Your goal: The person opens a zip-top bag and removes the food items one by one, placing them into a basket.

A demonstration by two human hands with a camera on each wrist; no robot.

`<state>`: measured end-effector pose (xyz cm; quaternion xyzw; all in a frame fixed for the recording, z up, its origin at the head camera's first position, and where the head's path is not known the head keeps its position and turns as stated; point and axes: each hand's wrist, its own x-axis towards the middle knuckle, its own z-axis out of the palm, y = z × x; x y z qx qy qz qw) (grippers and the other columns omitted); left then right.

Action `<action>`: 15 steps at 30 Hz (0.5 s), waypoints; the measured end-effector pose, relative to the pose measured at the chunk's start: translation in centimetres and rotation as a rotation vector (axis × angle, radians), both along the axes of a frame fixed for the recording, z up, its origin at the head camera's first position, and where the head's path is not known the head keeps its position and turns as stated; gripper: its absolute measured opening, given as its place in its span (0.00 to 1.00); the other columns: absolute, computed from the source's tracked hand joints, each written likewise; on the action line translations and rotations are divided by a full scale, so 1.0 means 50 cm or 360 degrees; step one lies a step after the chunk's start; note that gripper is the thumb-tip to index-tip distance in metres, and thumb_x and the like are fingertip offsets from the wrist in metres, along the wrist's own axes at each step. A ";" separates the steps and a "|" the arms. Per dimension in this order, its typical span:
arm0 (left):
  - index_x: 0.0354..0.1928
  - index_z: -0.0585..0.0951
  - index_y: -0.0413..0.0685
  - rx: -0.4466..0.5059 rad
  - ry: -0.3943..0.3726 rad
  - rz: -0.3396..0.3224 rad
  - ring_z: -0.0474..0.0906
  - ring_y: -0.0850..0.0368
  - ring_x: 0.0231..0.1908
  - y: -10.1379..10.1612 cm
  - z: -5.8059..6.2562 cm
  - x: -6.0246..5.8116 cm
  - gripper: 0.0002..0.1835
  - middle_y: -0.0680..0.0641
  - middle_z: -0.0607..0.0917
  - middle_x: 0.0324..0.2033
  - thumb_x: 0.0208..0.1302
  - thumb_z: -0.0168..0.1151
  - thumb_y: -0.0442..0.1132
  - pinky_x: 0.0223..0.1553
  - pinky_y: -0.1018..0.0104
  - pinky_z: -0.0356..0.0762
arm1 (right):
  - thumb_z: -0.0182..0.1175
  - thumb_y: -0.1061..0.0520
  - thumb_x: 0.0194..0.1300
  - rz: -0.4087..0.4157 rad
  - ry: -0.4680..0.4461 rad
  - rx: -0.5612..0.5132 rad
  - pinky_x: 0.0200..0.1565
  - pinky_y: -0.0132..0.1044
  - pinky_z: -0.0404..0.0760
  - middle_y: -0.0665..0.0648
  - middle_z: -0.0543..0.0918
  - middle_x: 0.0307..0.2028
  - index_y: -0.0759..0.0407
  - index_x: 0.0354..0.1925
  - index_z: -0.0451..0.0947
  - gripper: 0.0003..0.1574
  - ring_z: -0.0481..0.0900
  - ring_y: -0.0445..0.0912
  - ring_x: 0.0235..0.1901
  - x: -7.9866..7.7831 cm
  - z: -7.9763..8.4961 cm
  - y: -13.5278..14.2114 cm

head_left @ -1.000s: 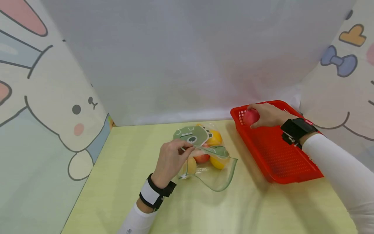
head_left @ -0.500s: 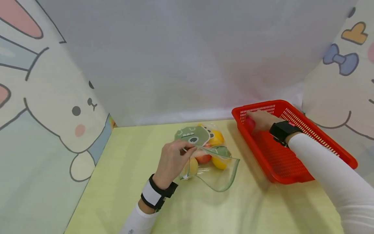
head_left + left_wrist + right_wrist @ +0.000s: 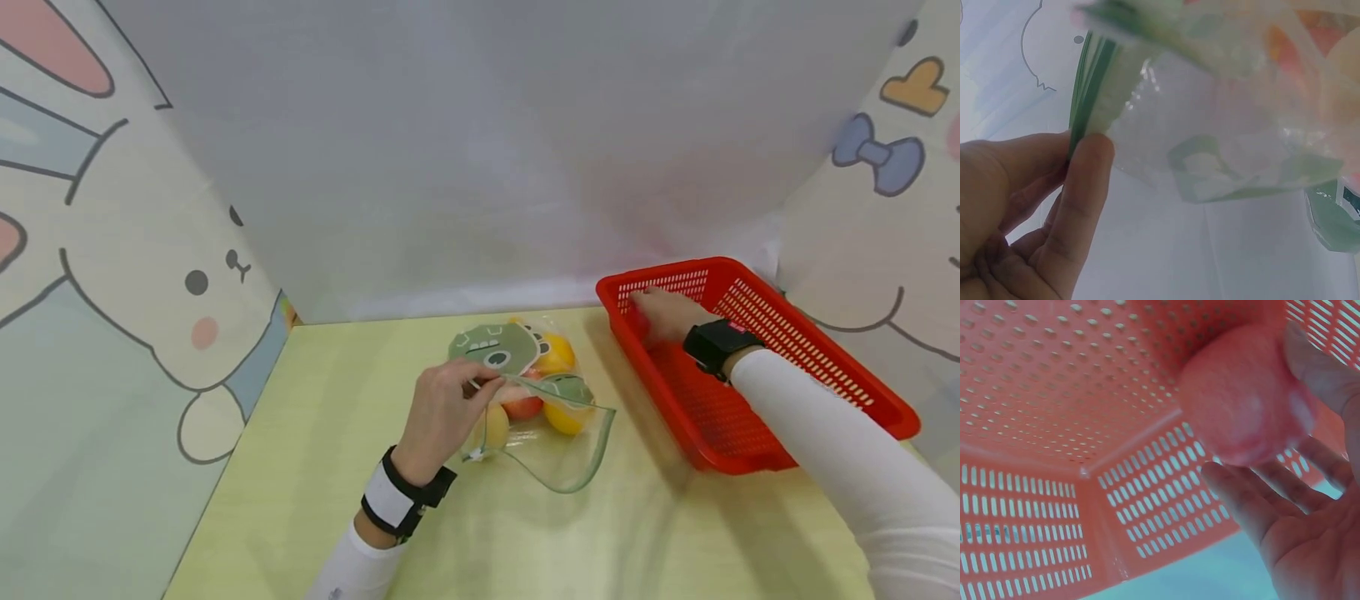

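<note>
Grey back wall (image 3: 450,167): we see it rise beyond both hands, with cartoon-printed panels (image 3: 150,292) to either side.
Counter (image 3: 540,542): pale yellow-green, it spreads under and around both hands.
Red basket (image 3: 708,408): slotted plastic, it sits around the right hand (image 3: 667,315), which reaches down inside near its far left corner.
Clear bag (image 3: 517,350): printed with green cartoon patches and edged in green, it lies just beyond and to the right of the left hand (image 3: 448,407), its mouth fanned toward us.
Left hand: thumb and forefinger pinch the green edge of the bag.
Right hand: thumb and fingers frame the pink-red fruit; our wrist view is blurred there, so we cannot tell whether they grip it or only touch it.
Wristbands (image 3: 405,496): one straps each wrist, just behind the hands.
Yellow fruits (image 3: 566,417): we see several inside the bag, near the left hand's fingertips.
Red fruit (image 3: 522,407): inside the bag among the yellow ones, just right of the left hand.
Pink-red fruit (image 3: 1244,394): in the basket, at the right hand's fingertips.
</note>
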<state>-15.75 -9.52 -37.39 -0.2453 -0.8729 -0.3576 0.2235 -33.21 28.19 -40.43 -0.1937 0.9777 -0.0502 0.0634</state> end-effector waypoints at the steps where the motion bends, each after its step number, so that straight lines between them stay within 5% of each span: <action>1: 0.37 0.92 0.43 0.0000 0.0000 0.0000 0.87 0.58 0.27 0.000 0.001 0.000 0.04 0.47 0.93 0.31 0.60 0.78 0.32 0.29 0.77 0.83 | 0.78 0.61 0.54 -0.0003 -0.0001 0.0006 0.65 0.71 0.77 0.78 0.77 0.63 0.71 0.70 0.68 0.50 0.76 0.71 0.61 0.001 0.007 0.000; 7: 0.38 0.92 0.42 -0.0002 -0.0003 0.0012 0.87 0.57 0.28 -0.001 0.004 -0.002 0.04 0.47 0.93 0.31 0.61 0.78 0.33 0.30 0.78 0.82 | 0.70 0.57 0.67 -0.0067 0.0126 -0.0024 0.64 0.69 0.79 0.76 0.76 0.66 0.68 0.72 0.68 0.40 0.78 0.70 0.60 0.044 0.086 -0.026; 15: 0.37 0.93 0.43 0.0016 0.0001 0.0017 0.86 0.59 0.26 0.001 0.003 0.003 0.04 0.48 0.93 0.31 0.59 0.78 0.32 0.29 0.78 0.81 | 0.75 0.56 0.65 0.0103 0.0487 -0.0156 0.52 0.58 0.90 0.69 0.85 0.57 0.63 0.65 0.77 0.34 0.87 0.61 0.49 0.200 0.183 -0.116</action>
